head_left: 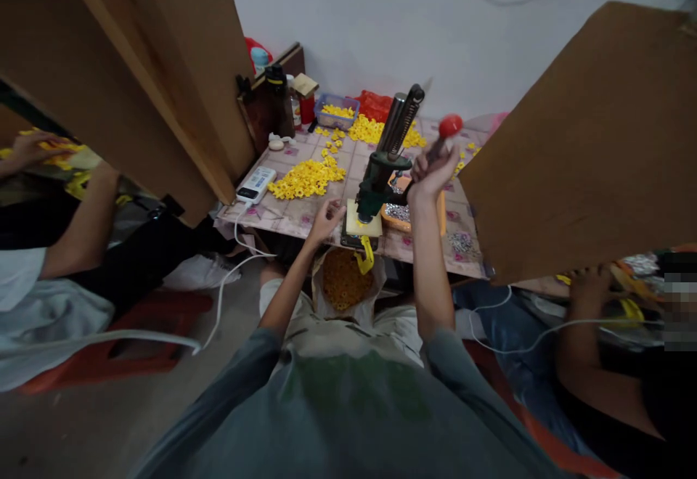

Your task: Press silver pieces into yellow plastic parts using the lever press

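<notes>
A green hand press (381, 174) stands at the near edge of a small table (305, 218). My right hand (433, 167) grips its lever below the red knob (450, 125), lever raised. My left hand (325, 219) rests at the press base (364, 226), fingers on or near a small part; I cannot tell if it holds one. A yellow piece (364, 255) hangs from the base front. Heaps of yellow parts (306, 178) lie on the table, and a bag of them (344, 279) sits in my lap.
An orange tray of small silver pieces (400, 212) sits right of the press. A white phone-like device with a cable (255, 183) lies at the table's left corner. Bottles and a blue bin (337, 111) stand at the back. Brown boards flank both sides; other people sit left and right.
</notes>
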A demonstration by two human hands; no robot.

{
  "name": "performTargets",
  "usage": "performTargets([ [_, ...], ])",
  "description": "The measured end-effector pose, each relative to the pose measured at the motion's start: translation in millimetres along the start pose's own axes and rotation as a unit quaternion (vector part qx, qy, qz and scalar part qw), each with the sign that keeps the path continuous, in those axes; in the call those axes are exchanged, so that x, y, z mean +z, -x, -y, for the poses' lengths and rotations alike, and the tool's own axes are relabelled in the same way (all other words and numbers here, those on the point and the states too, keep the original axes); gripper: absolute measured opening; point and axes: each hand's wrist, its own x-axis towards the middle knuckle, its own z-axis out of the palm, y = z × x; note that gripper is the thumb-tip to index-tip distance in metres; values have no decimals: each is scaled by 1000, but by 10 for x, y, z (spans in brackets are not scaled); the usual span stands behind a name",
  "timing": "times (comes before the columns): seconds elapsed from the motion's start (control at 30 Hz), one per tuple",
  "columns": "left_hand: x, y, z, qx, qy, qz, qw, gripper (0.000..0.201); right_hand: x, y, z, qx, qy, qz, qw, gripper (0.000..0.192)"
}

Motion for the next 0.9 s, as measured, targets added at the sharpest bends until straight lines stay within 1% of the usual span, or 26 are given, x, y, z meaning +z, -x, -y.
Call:
performTargets([
  [0.03,-108,-27,9,-9,-58,-60,996,40,-32,276,51,-32,-6,-44,998,76],
  [0.07,-236,-59,19,-18,-122,-119,985,32,-71,534,102,-57,-2,-61,997,72],
  [0.1,-374,-92,28,-25,-187,-181,965,28,-112,747,146,-70,7,-44,997,70],
  [0.13,-514,-125,38,-30,-240,-217,946,28,-151,893,179,-79,15,-30,996,69],
  [0.17,-645,-154,47,-35,-283,-230,930,30,-189,965,197,-85,25,-14,996,70],
  [0.2,-756,-179,54,-41,-316,-225,921,32,-228,964,195,-88,38,-5,995,71],
  [0.27,-901,-208,62,-49,-364,-188,911,35,-330,802,125,-84,97,-8,992,72],
  [0.33,-941,-211,59,-55,-394,-149,905,37,-482,574,-41,-52,218,-2,975,69],
  [0.37,-933,-206,53,-58,-406,-137,901,38,-570,487,-151,-19,295,13,955,67],
  [0.4,-913,-203,46,-61,-417,-131,897,38,-657,434,-271,23,377,41,925,66],
  [0.47,-861,-209,27,-69,-434,-131,889,41,-799,427,-502,113,502,120,849,64],
  [0.5,-838,-221,19,-74,-441,-135,884,42,-845,458,-598,149,536,157,816,61],
  [0.53,-820,-239,14,-80,-449,-140,879,44,-876,495,-675,178,554,190,791,59],
  [0.57,-809,-258,13,-86,-455,-146,874,45,-892,530,-733,198,559,217,776,56],
  [0.67,-815,-299,37,-105,-469,-148,864,47,-905,554,-815,232,540,277,760,52],
  [0.73,-839,-290,63,-112,-468,-136,866,45,-919,514,-834,241,518,309,760,46],
  [0.83,-856,-236,81,-106,-446,-128,880,40,-962,460,-857,234,474,335,780,32],
  [0.9,-816,-202,71,-87,-397,-122,905,35,-988,452,-875,226,445,342,796,27],
])
